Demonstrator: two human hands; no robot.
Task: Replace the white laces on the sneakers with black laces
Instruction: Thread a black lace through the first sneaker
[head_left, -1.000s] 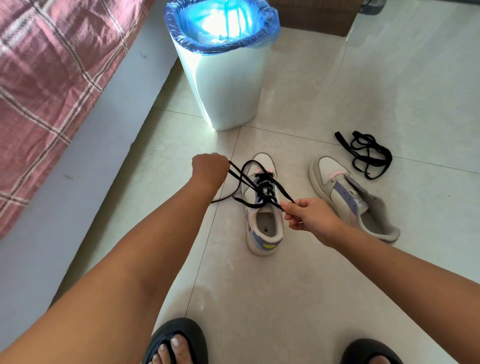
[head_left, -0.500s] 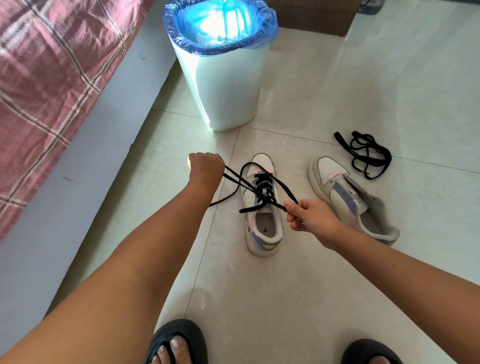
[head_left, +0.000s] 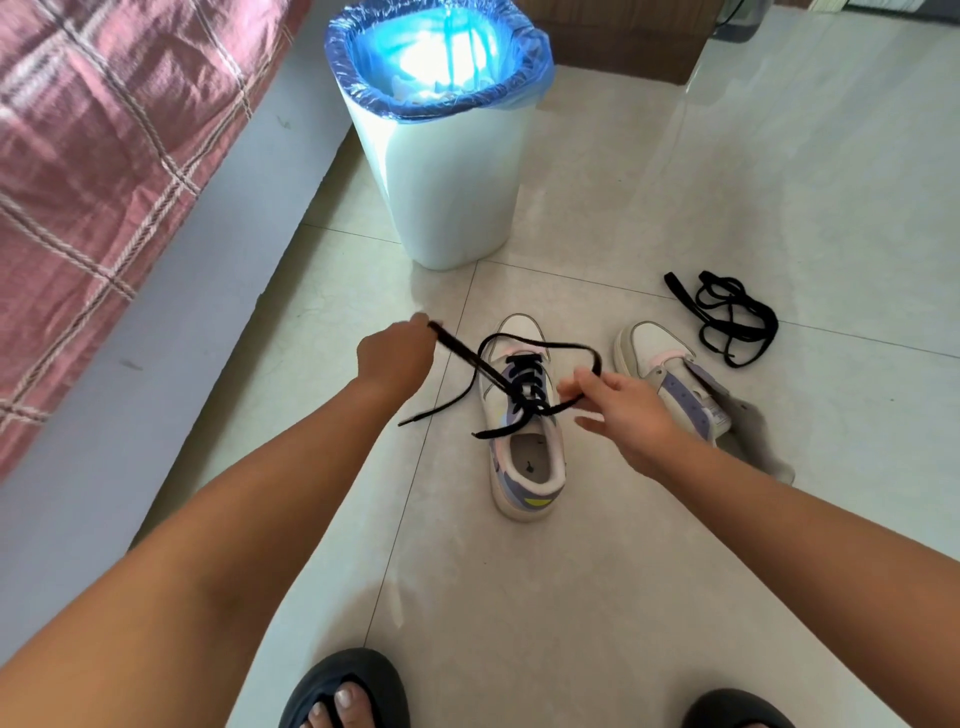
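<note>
Left hand fisted on black lace end, pulling left; right hand fingers spread, nearer loop over sneaker, toe pointing away.

Tiled floor: sneakers, lace, bin.

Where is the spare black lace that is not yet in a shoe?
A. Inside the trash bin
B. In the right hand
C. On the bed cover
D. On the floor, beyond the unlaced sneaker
D: the spare black lace lies bundled on the tile floor, past the unlaced sneaker.
</note>
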